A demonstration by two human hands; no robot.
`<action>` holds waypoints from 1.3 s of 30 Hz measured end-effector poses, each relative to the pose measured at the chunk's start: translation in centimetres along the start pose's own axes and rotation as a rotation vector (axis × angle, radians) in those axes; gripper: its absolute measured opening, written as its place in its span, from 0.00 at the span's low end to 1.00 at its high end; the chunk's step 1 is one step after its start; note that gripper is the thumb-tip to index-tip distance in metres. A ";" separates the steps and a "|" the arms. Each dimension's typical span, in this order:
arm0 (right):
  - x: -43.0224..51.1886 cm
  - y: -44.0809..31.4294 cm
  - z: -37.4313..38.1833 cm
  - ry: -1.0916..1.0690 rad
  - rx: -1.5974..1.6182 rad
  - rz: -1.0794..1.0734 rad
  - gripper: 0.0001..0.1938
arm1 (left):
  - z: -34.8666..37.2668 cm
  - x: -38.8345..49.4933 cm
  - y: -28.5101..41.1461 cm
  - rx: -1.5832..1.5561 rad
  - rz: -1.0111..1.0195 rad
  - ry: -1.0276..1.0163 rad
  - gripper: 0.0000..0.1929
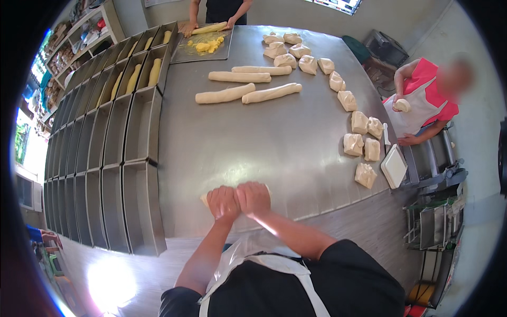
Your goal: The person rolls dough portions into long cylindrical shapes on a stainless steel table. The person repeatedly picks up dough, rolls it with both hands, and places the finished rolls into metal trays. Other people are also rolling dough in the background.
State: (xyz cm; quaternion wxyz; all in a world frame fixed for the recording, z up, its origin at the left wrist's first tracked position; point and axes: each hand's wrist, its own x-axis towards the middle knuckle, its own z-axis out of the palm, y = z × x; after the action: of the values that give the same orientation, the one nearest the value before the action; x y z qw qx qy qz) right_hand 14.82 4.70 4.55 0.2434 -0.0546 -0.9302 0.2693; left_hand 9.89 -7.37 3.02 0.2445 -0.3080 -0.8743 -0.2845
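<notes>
Side by side near the front edge of the stainless steel table (pixel 222 134), my left hand (pixel 222 203) and my right hand (pixel 253 198) are closed over a piece of dough (pixel 204 199). Most of that dough is hidden; only its pale ends show past my hands. Farther in lie several rolled dough logs, among them a front left one (pixel 225 94) and a front right one (pixel 271 93). Cut dough lumps (pixel 353 144) run in a curved line along the table's right side, the nearest lump (pixel 365 175) well right of my right hand.
Metal loaf pans (pixel 140 200) stand in rows at left; several far ones hold yellow dough (pixel 155 72). At the far side a person's hands (pixel 229 23) hold a yellow roll on a board. A white-handled tool (pixel 386 134) and white flat-topped object (pixel 394 166) lie near another person (pixel 422 95) holding dough.
</notes>
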 end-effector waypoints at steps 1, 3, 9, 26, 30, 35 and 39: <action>0.1 0.1 0.4 0.106 0.009 -0.057 0.11 | 0.8 0.3 -0.3 0.017 -0.062 -0.082 0.13; 1.2 1.1 1.6 0.110 -0.035 -0.011 0.11 | 2.3 1.2 -1.2 -0.007 -0.062 -0.049 0.14; 3.4 3.0 3.2 0.093 0.017 -0.012 0.13 | 4.0 2.8 -2.6 0.107 -0.052 -0.085 0.15; 0.9 0.9 2.2 0.068 -0.030 -0.119 0.12 | 1.8 -0.7 -1.5 0.046 -0.110 -0.078 0.12; 1.3 1.9 3.0 0.103 0.006 -0.078 0.13 | 2.6 -0.1 -2.3 0.101 -0.129 -0.128 0.14; 0.3 0.5 1.0 -0.149 -0.011 0.006 0.16 | 0.2 -1.1 -2.2 0.100 -0.092 -0.304 0.16; -0.3 -0.5 -0.7 -0.395 -0.143 0.109 0.18 | -1.8 -2.2 -1.7 -0.041 -0.112 -0.252 0.14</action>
State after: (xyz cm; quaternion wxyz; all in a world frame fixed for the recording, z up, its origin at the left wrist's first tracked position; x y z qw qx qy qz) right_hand 15.46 4.54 5.15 0.0368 -0.0678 -0.9722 0.2210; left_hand 10.72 -10.53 2.36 0.1103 -0.2969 -0.9080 -0.2744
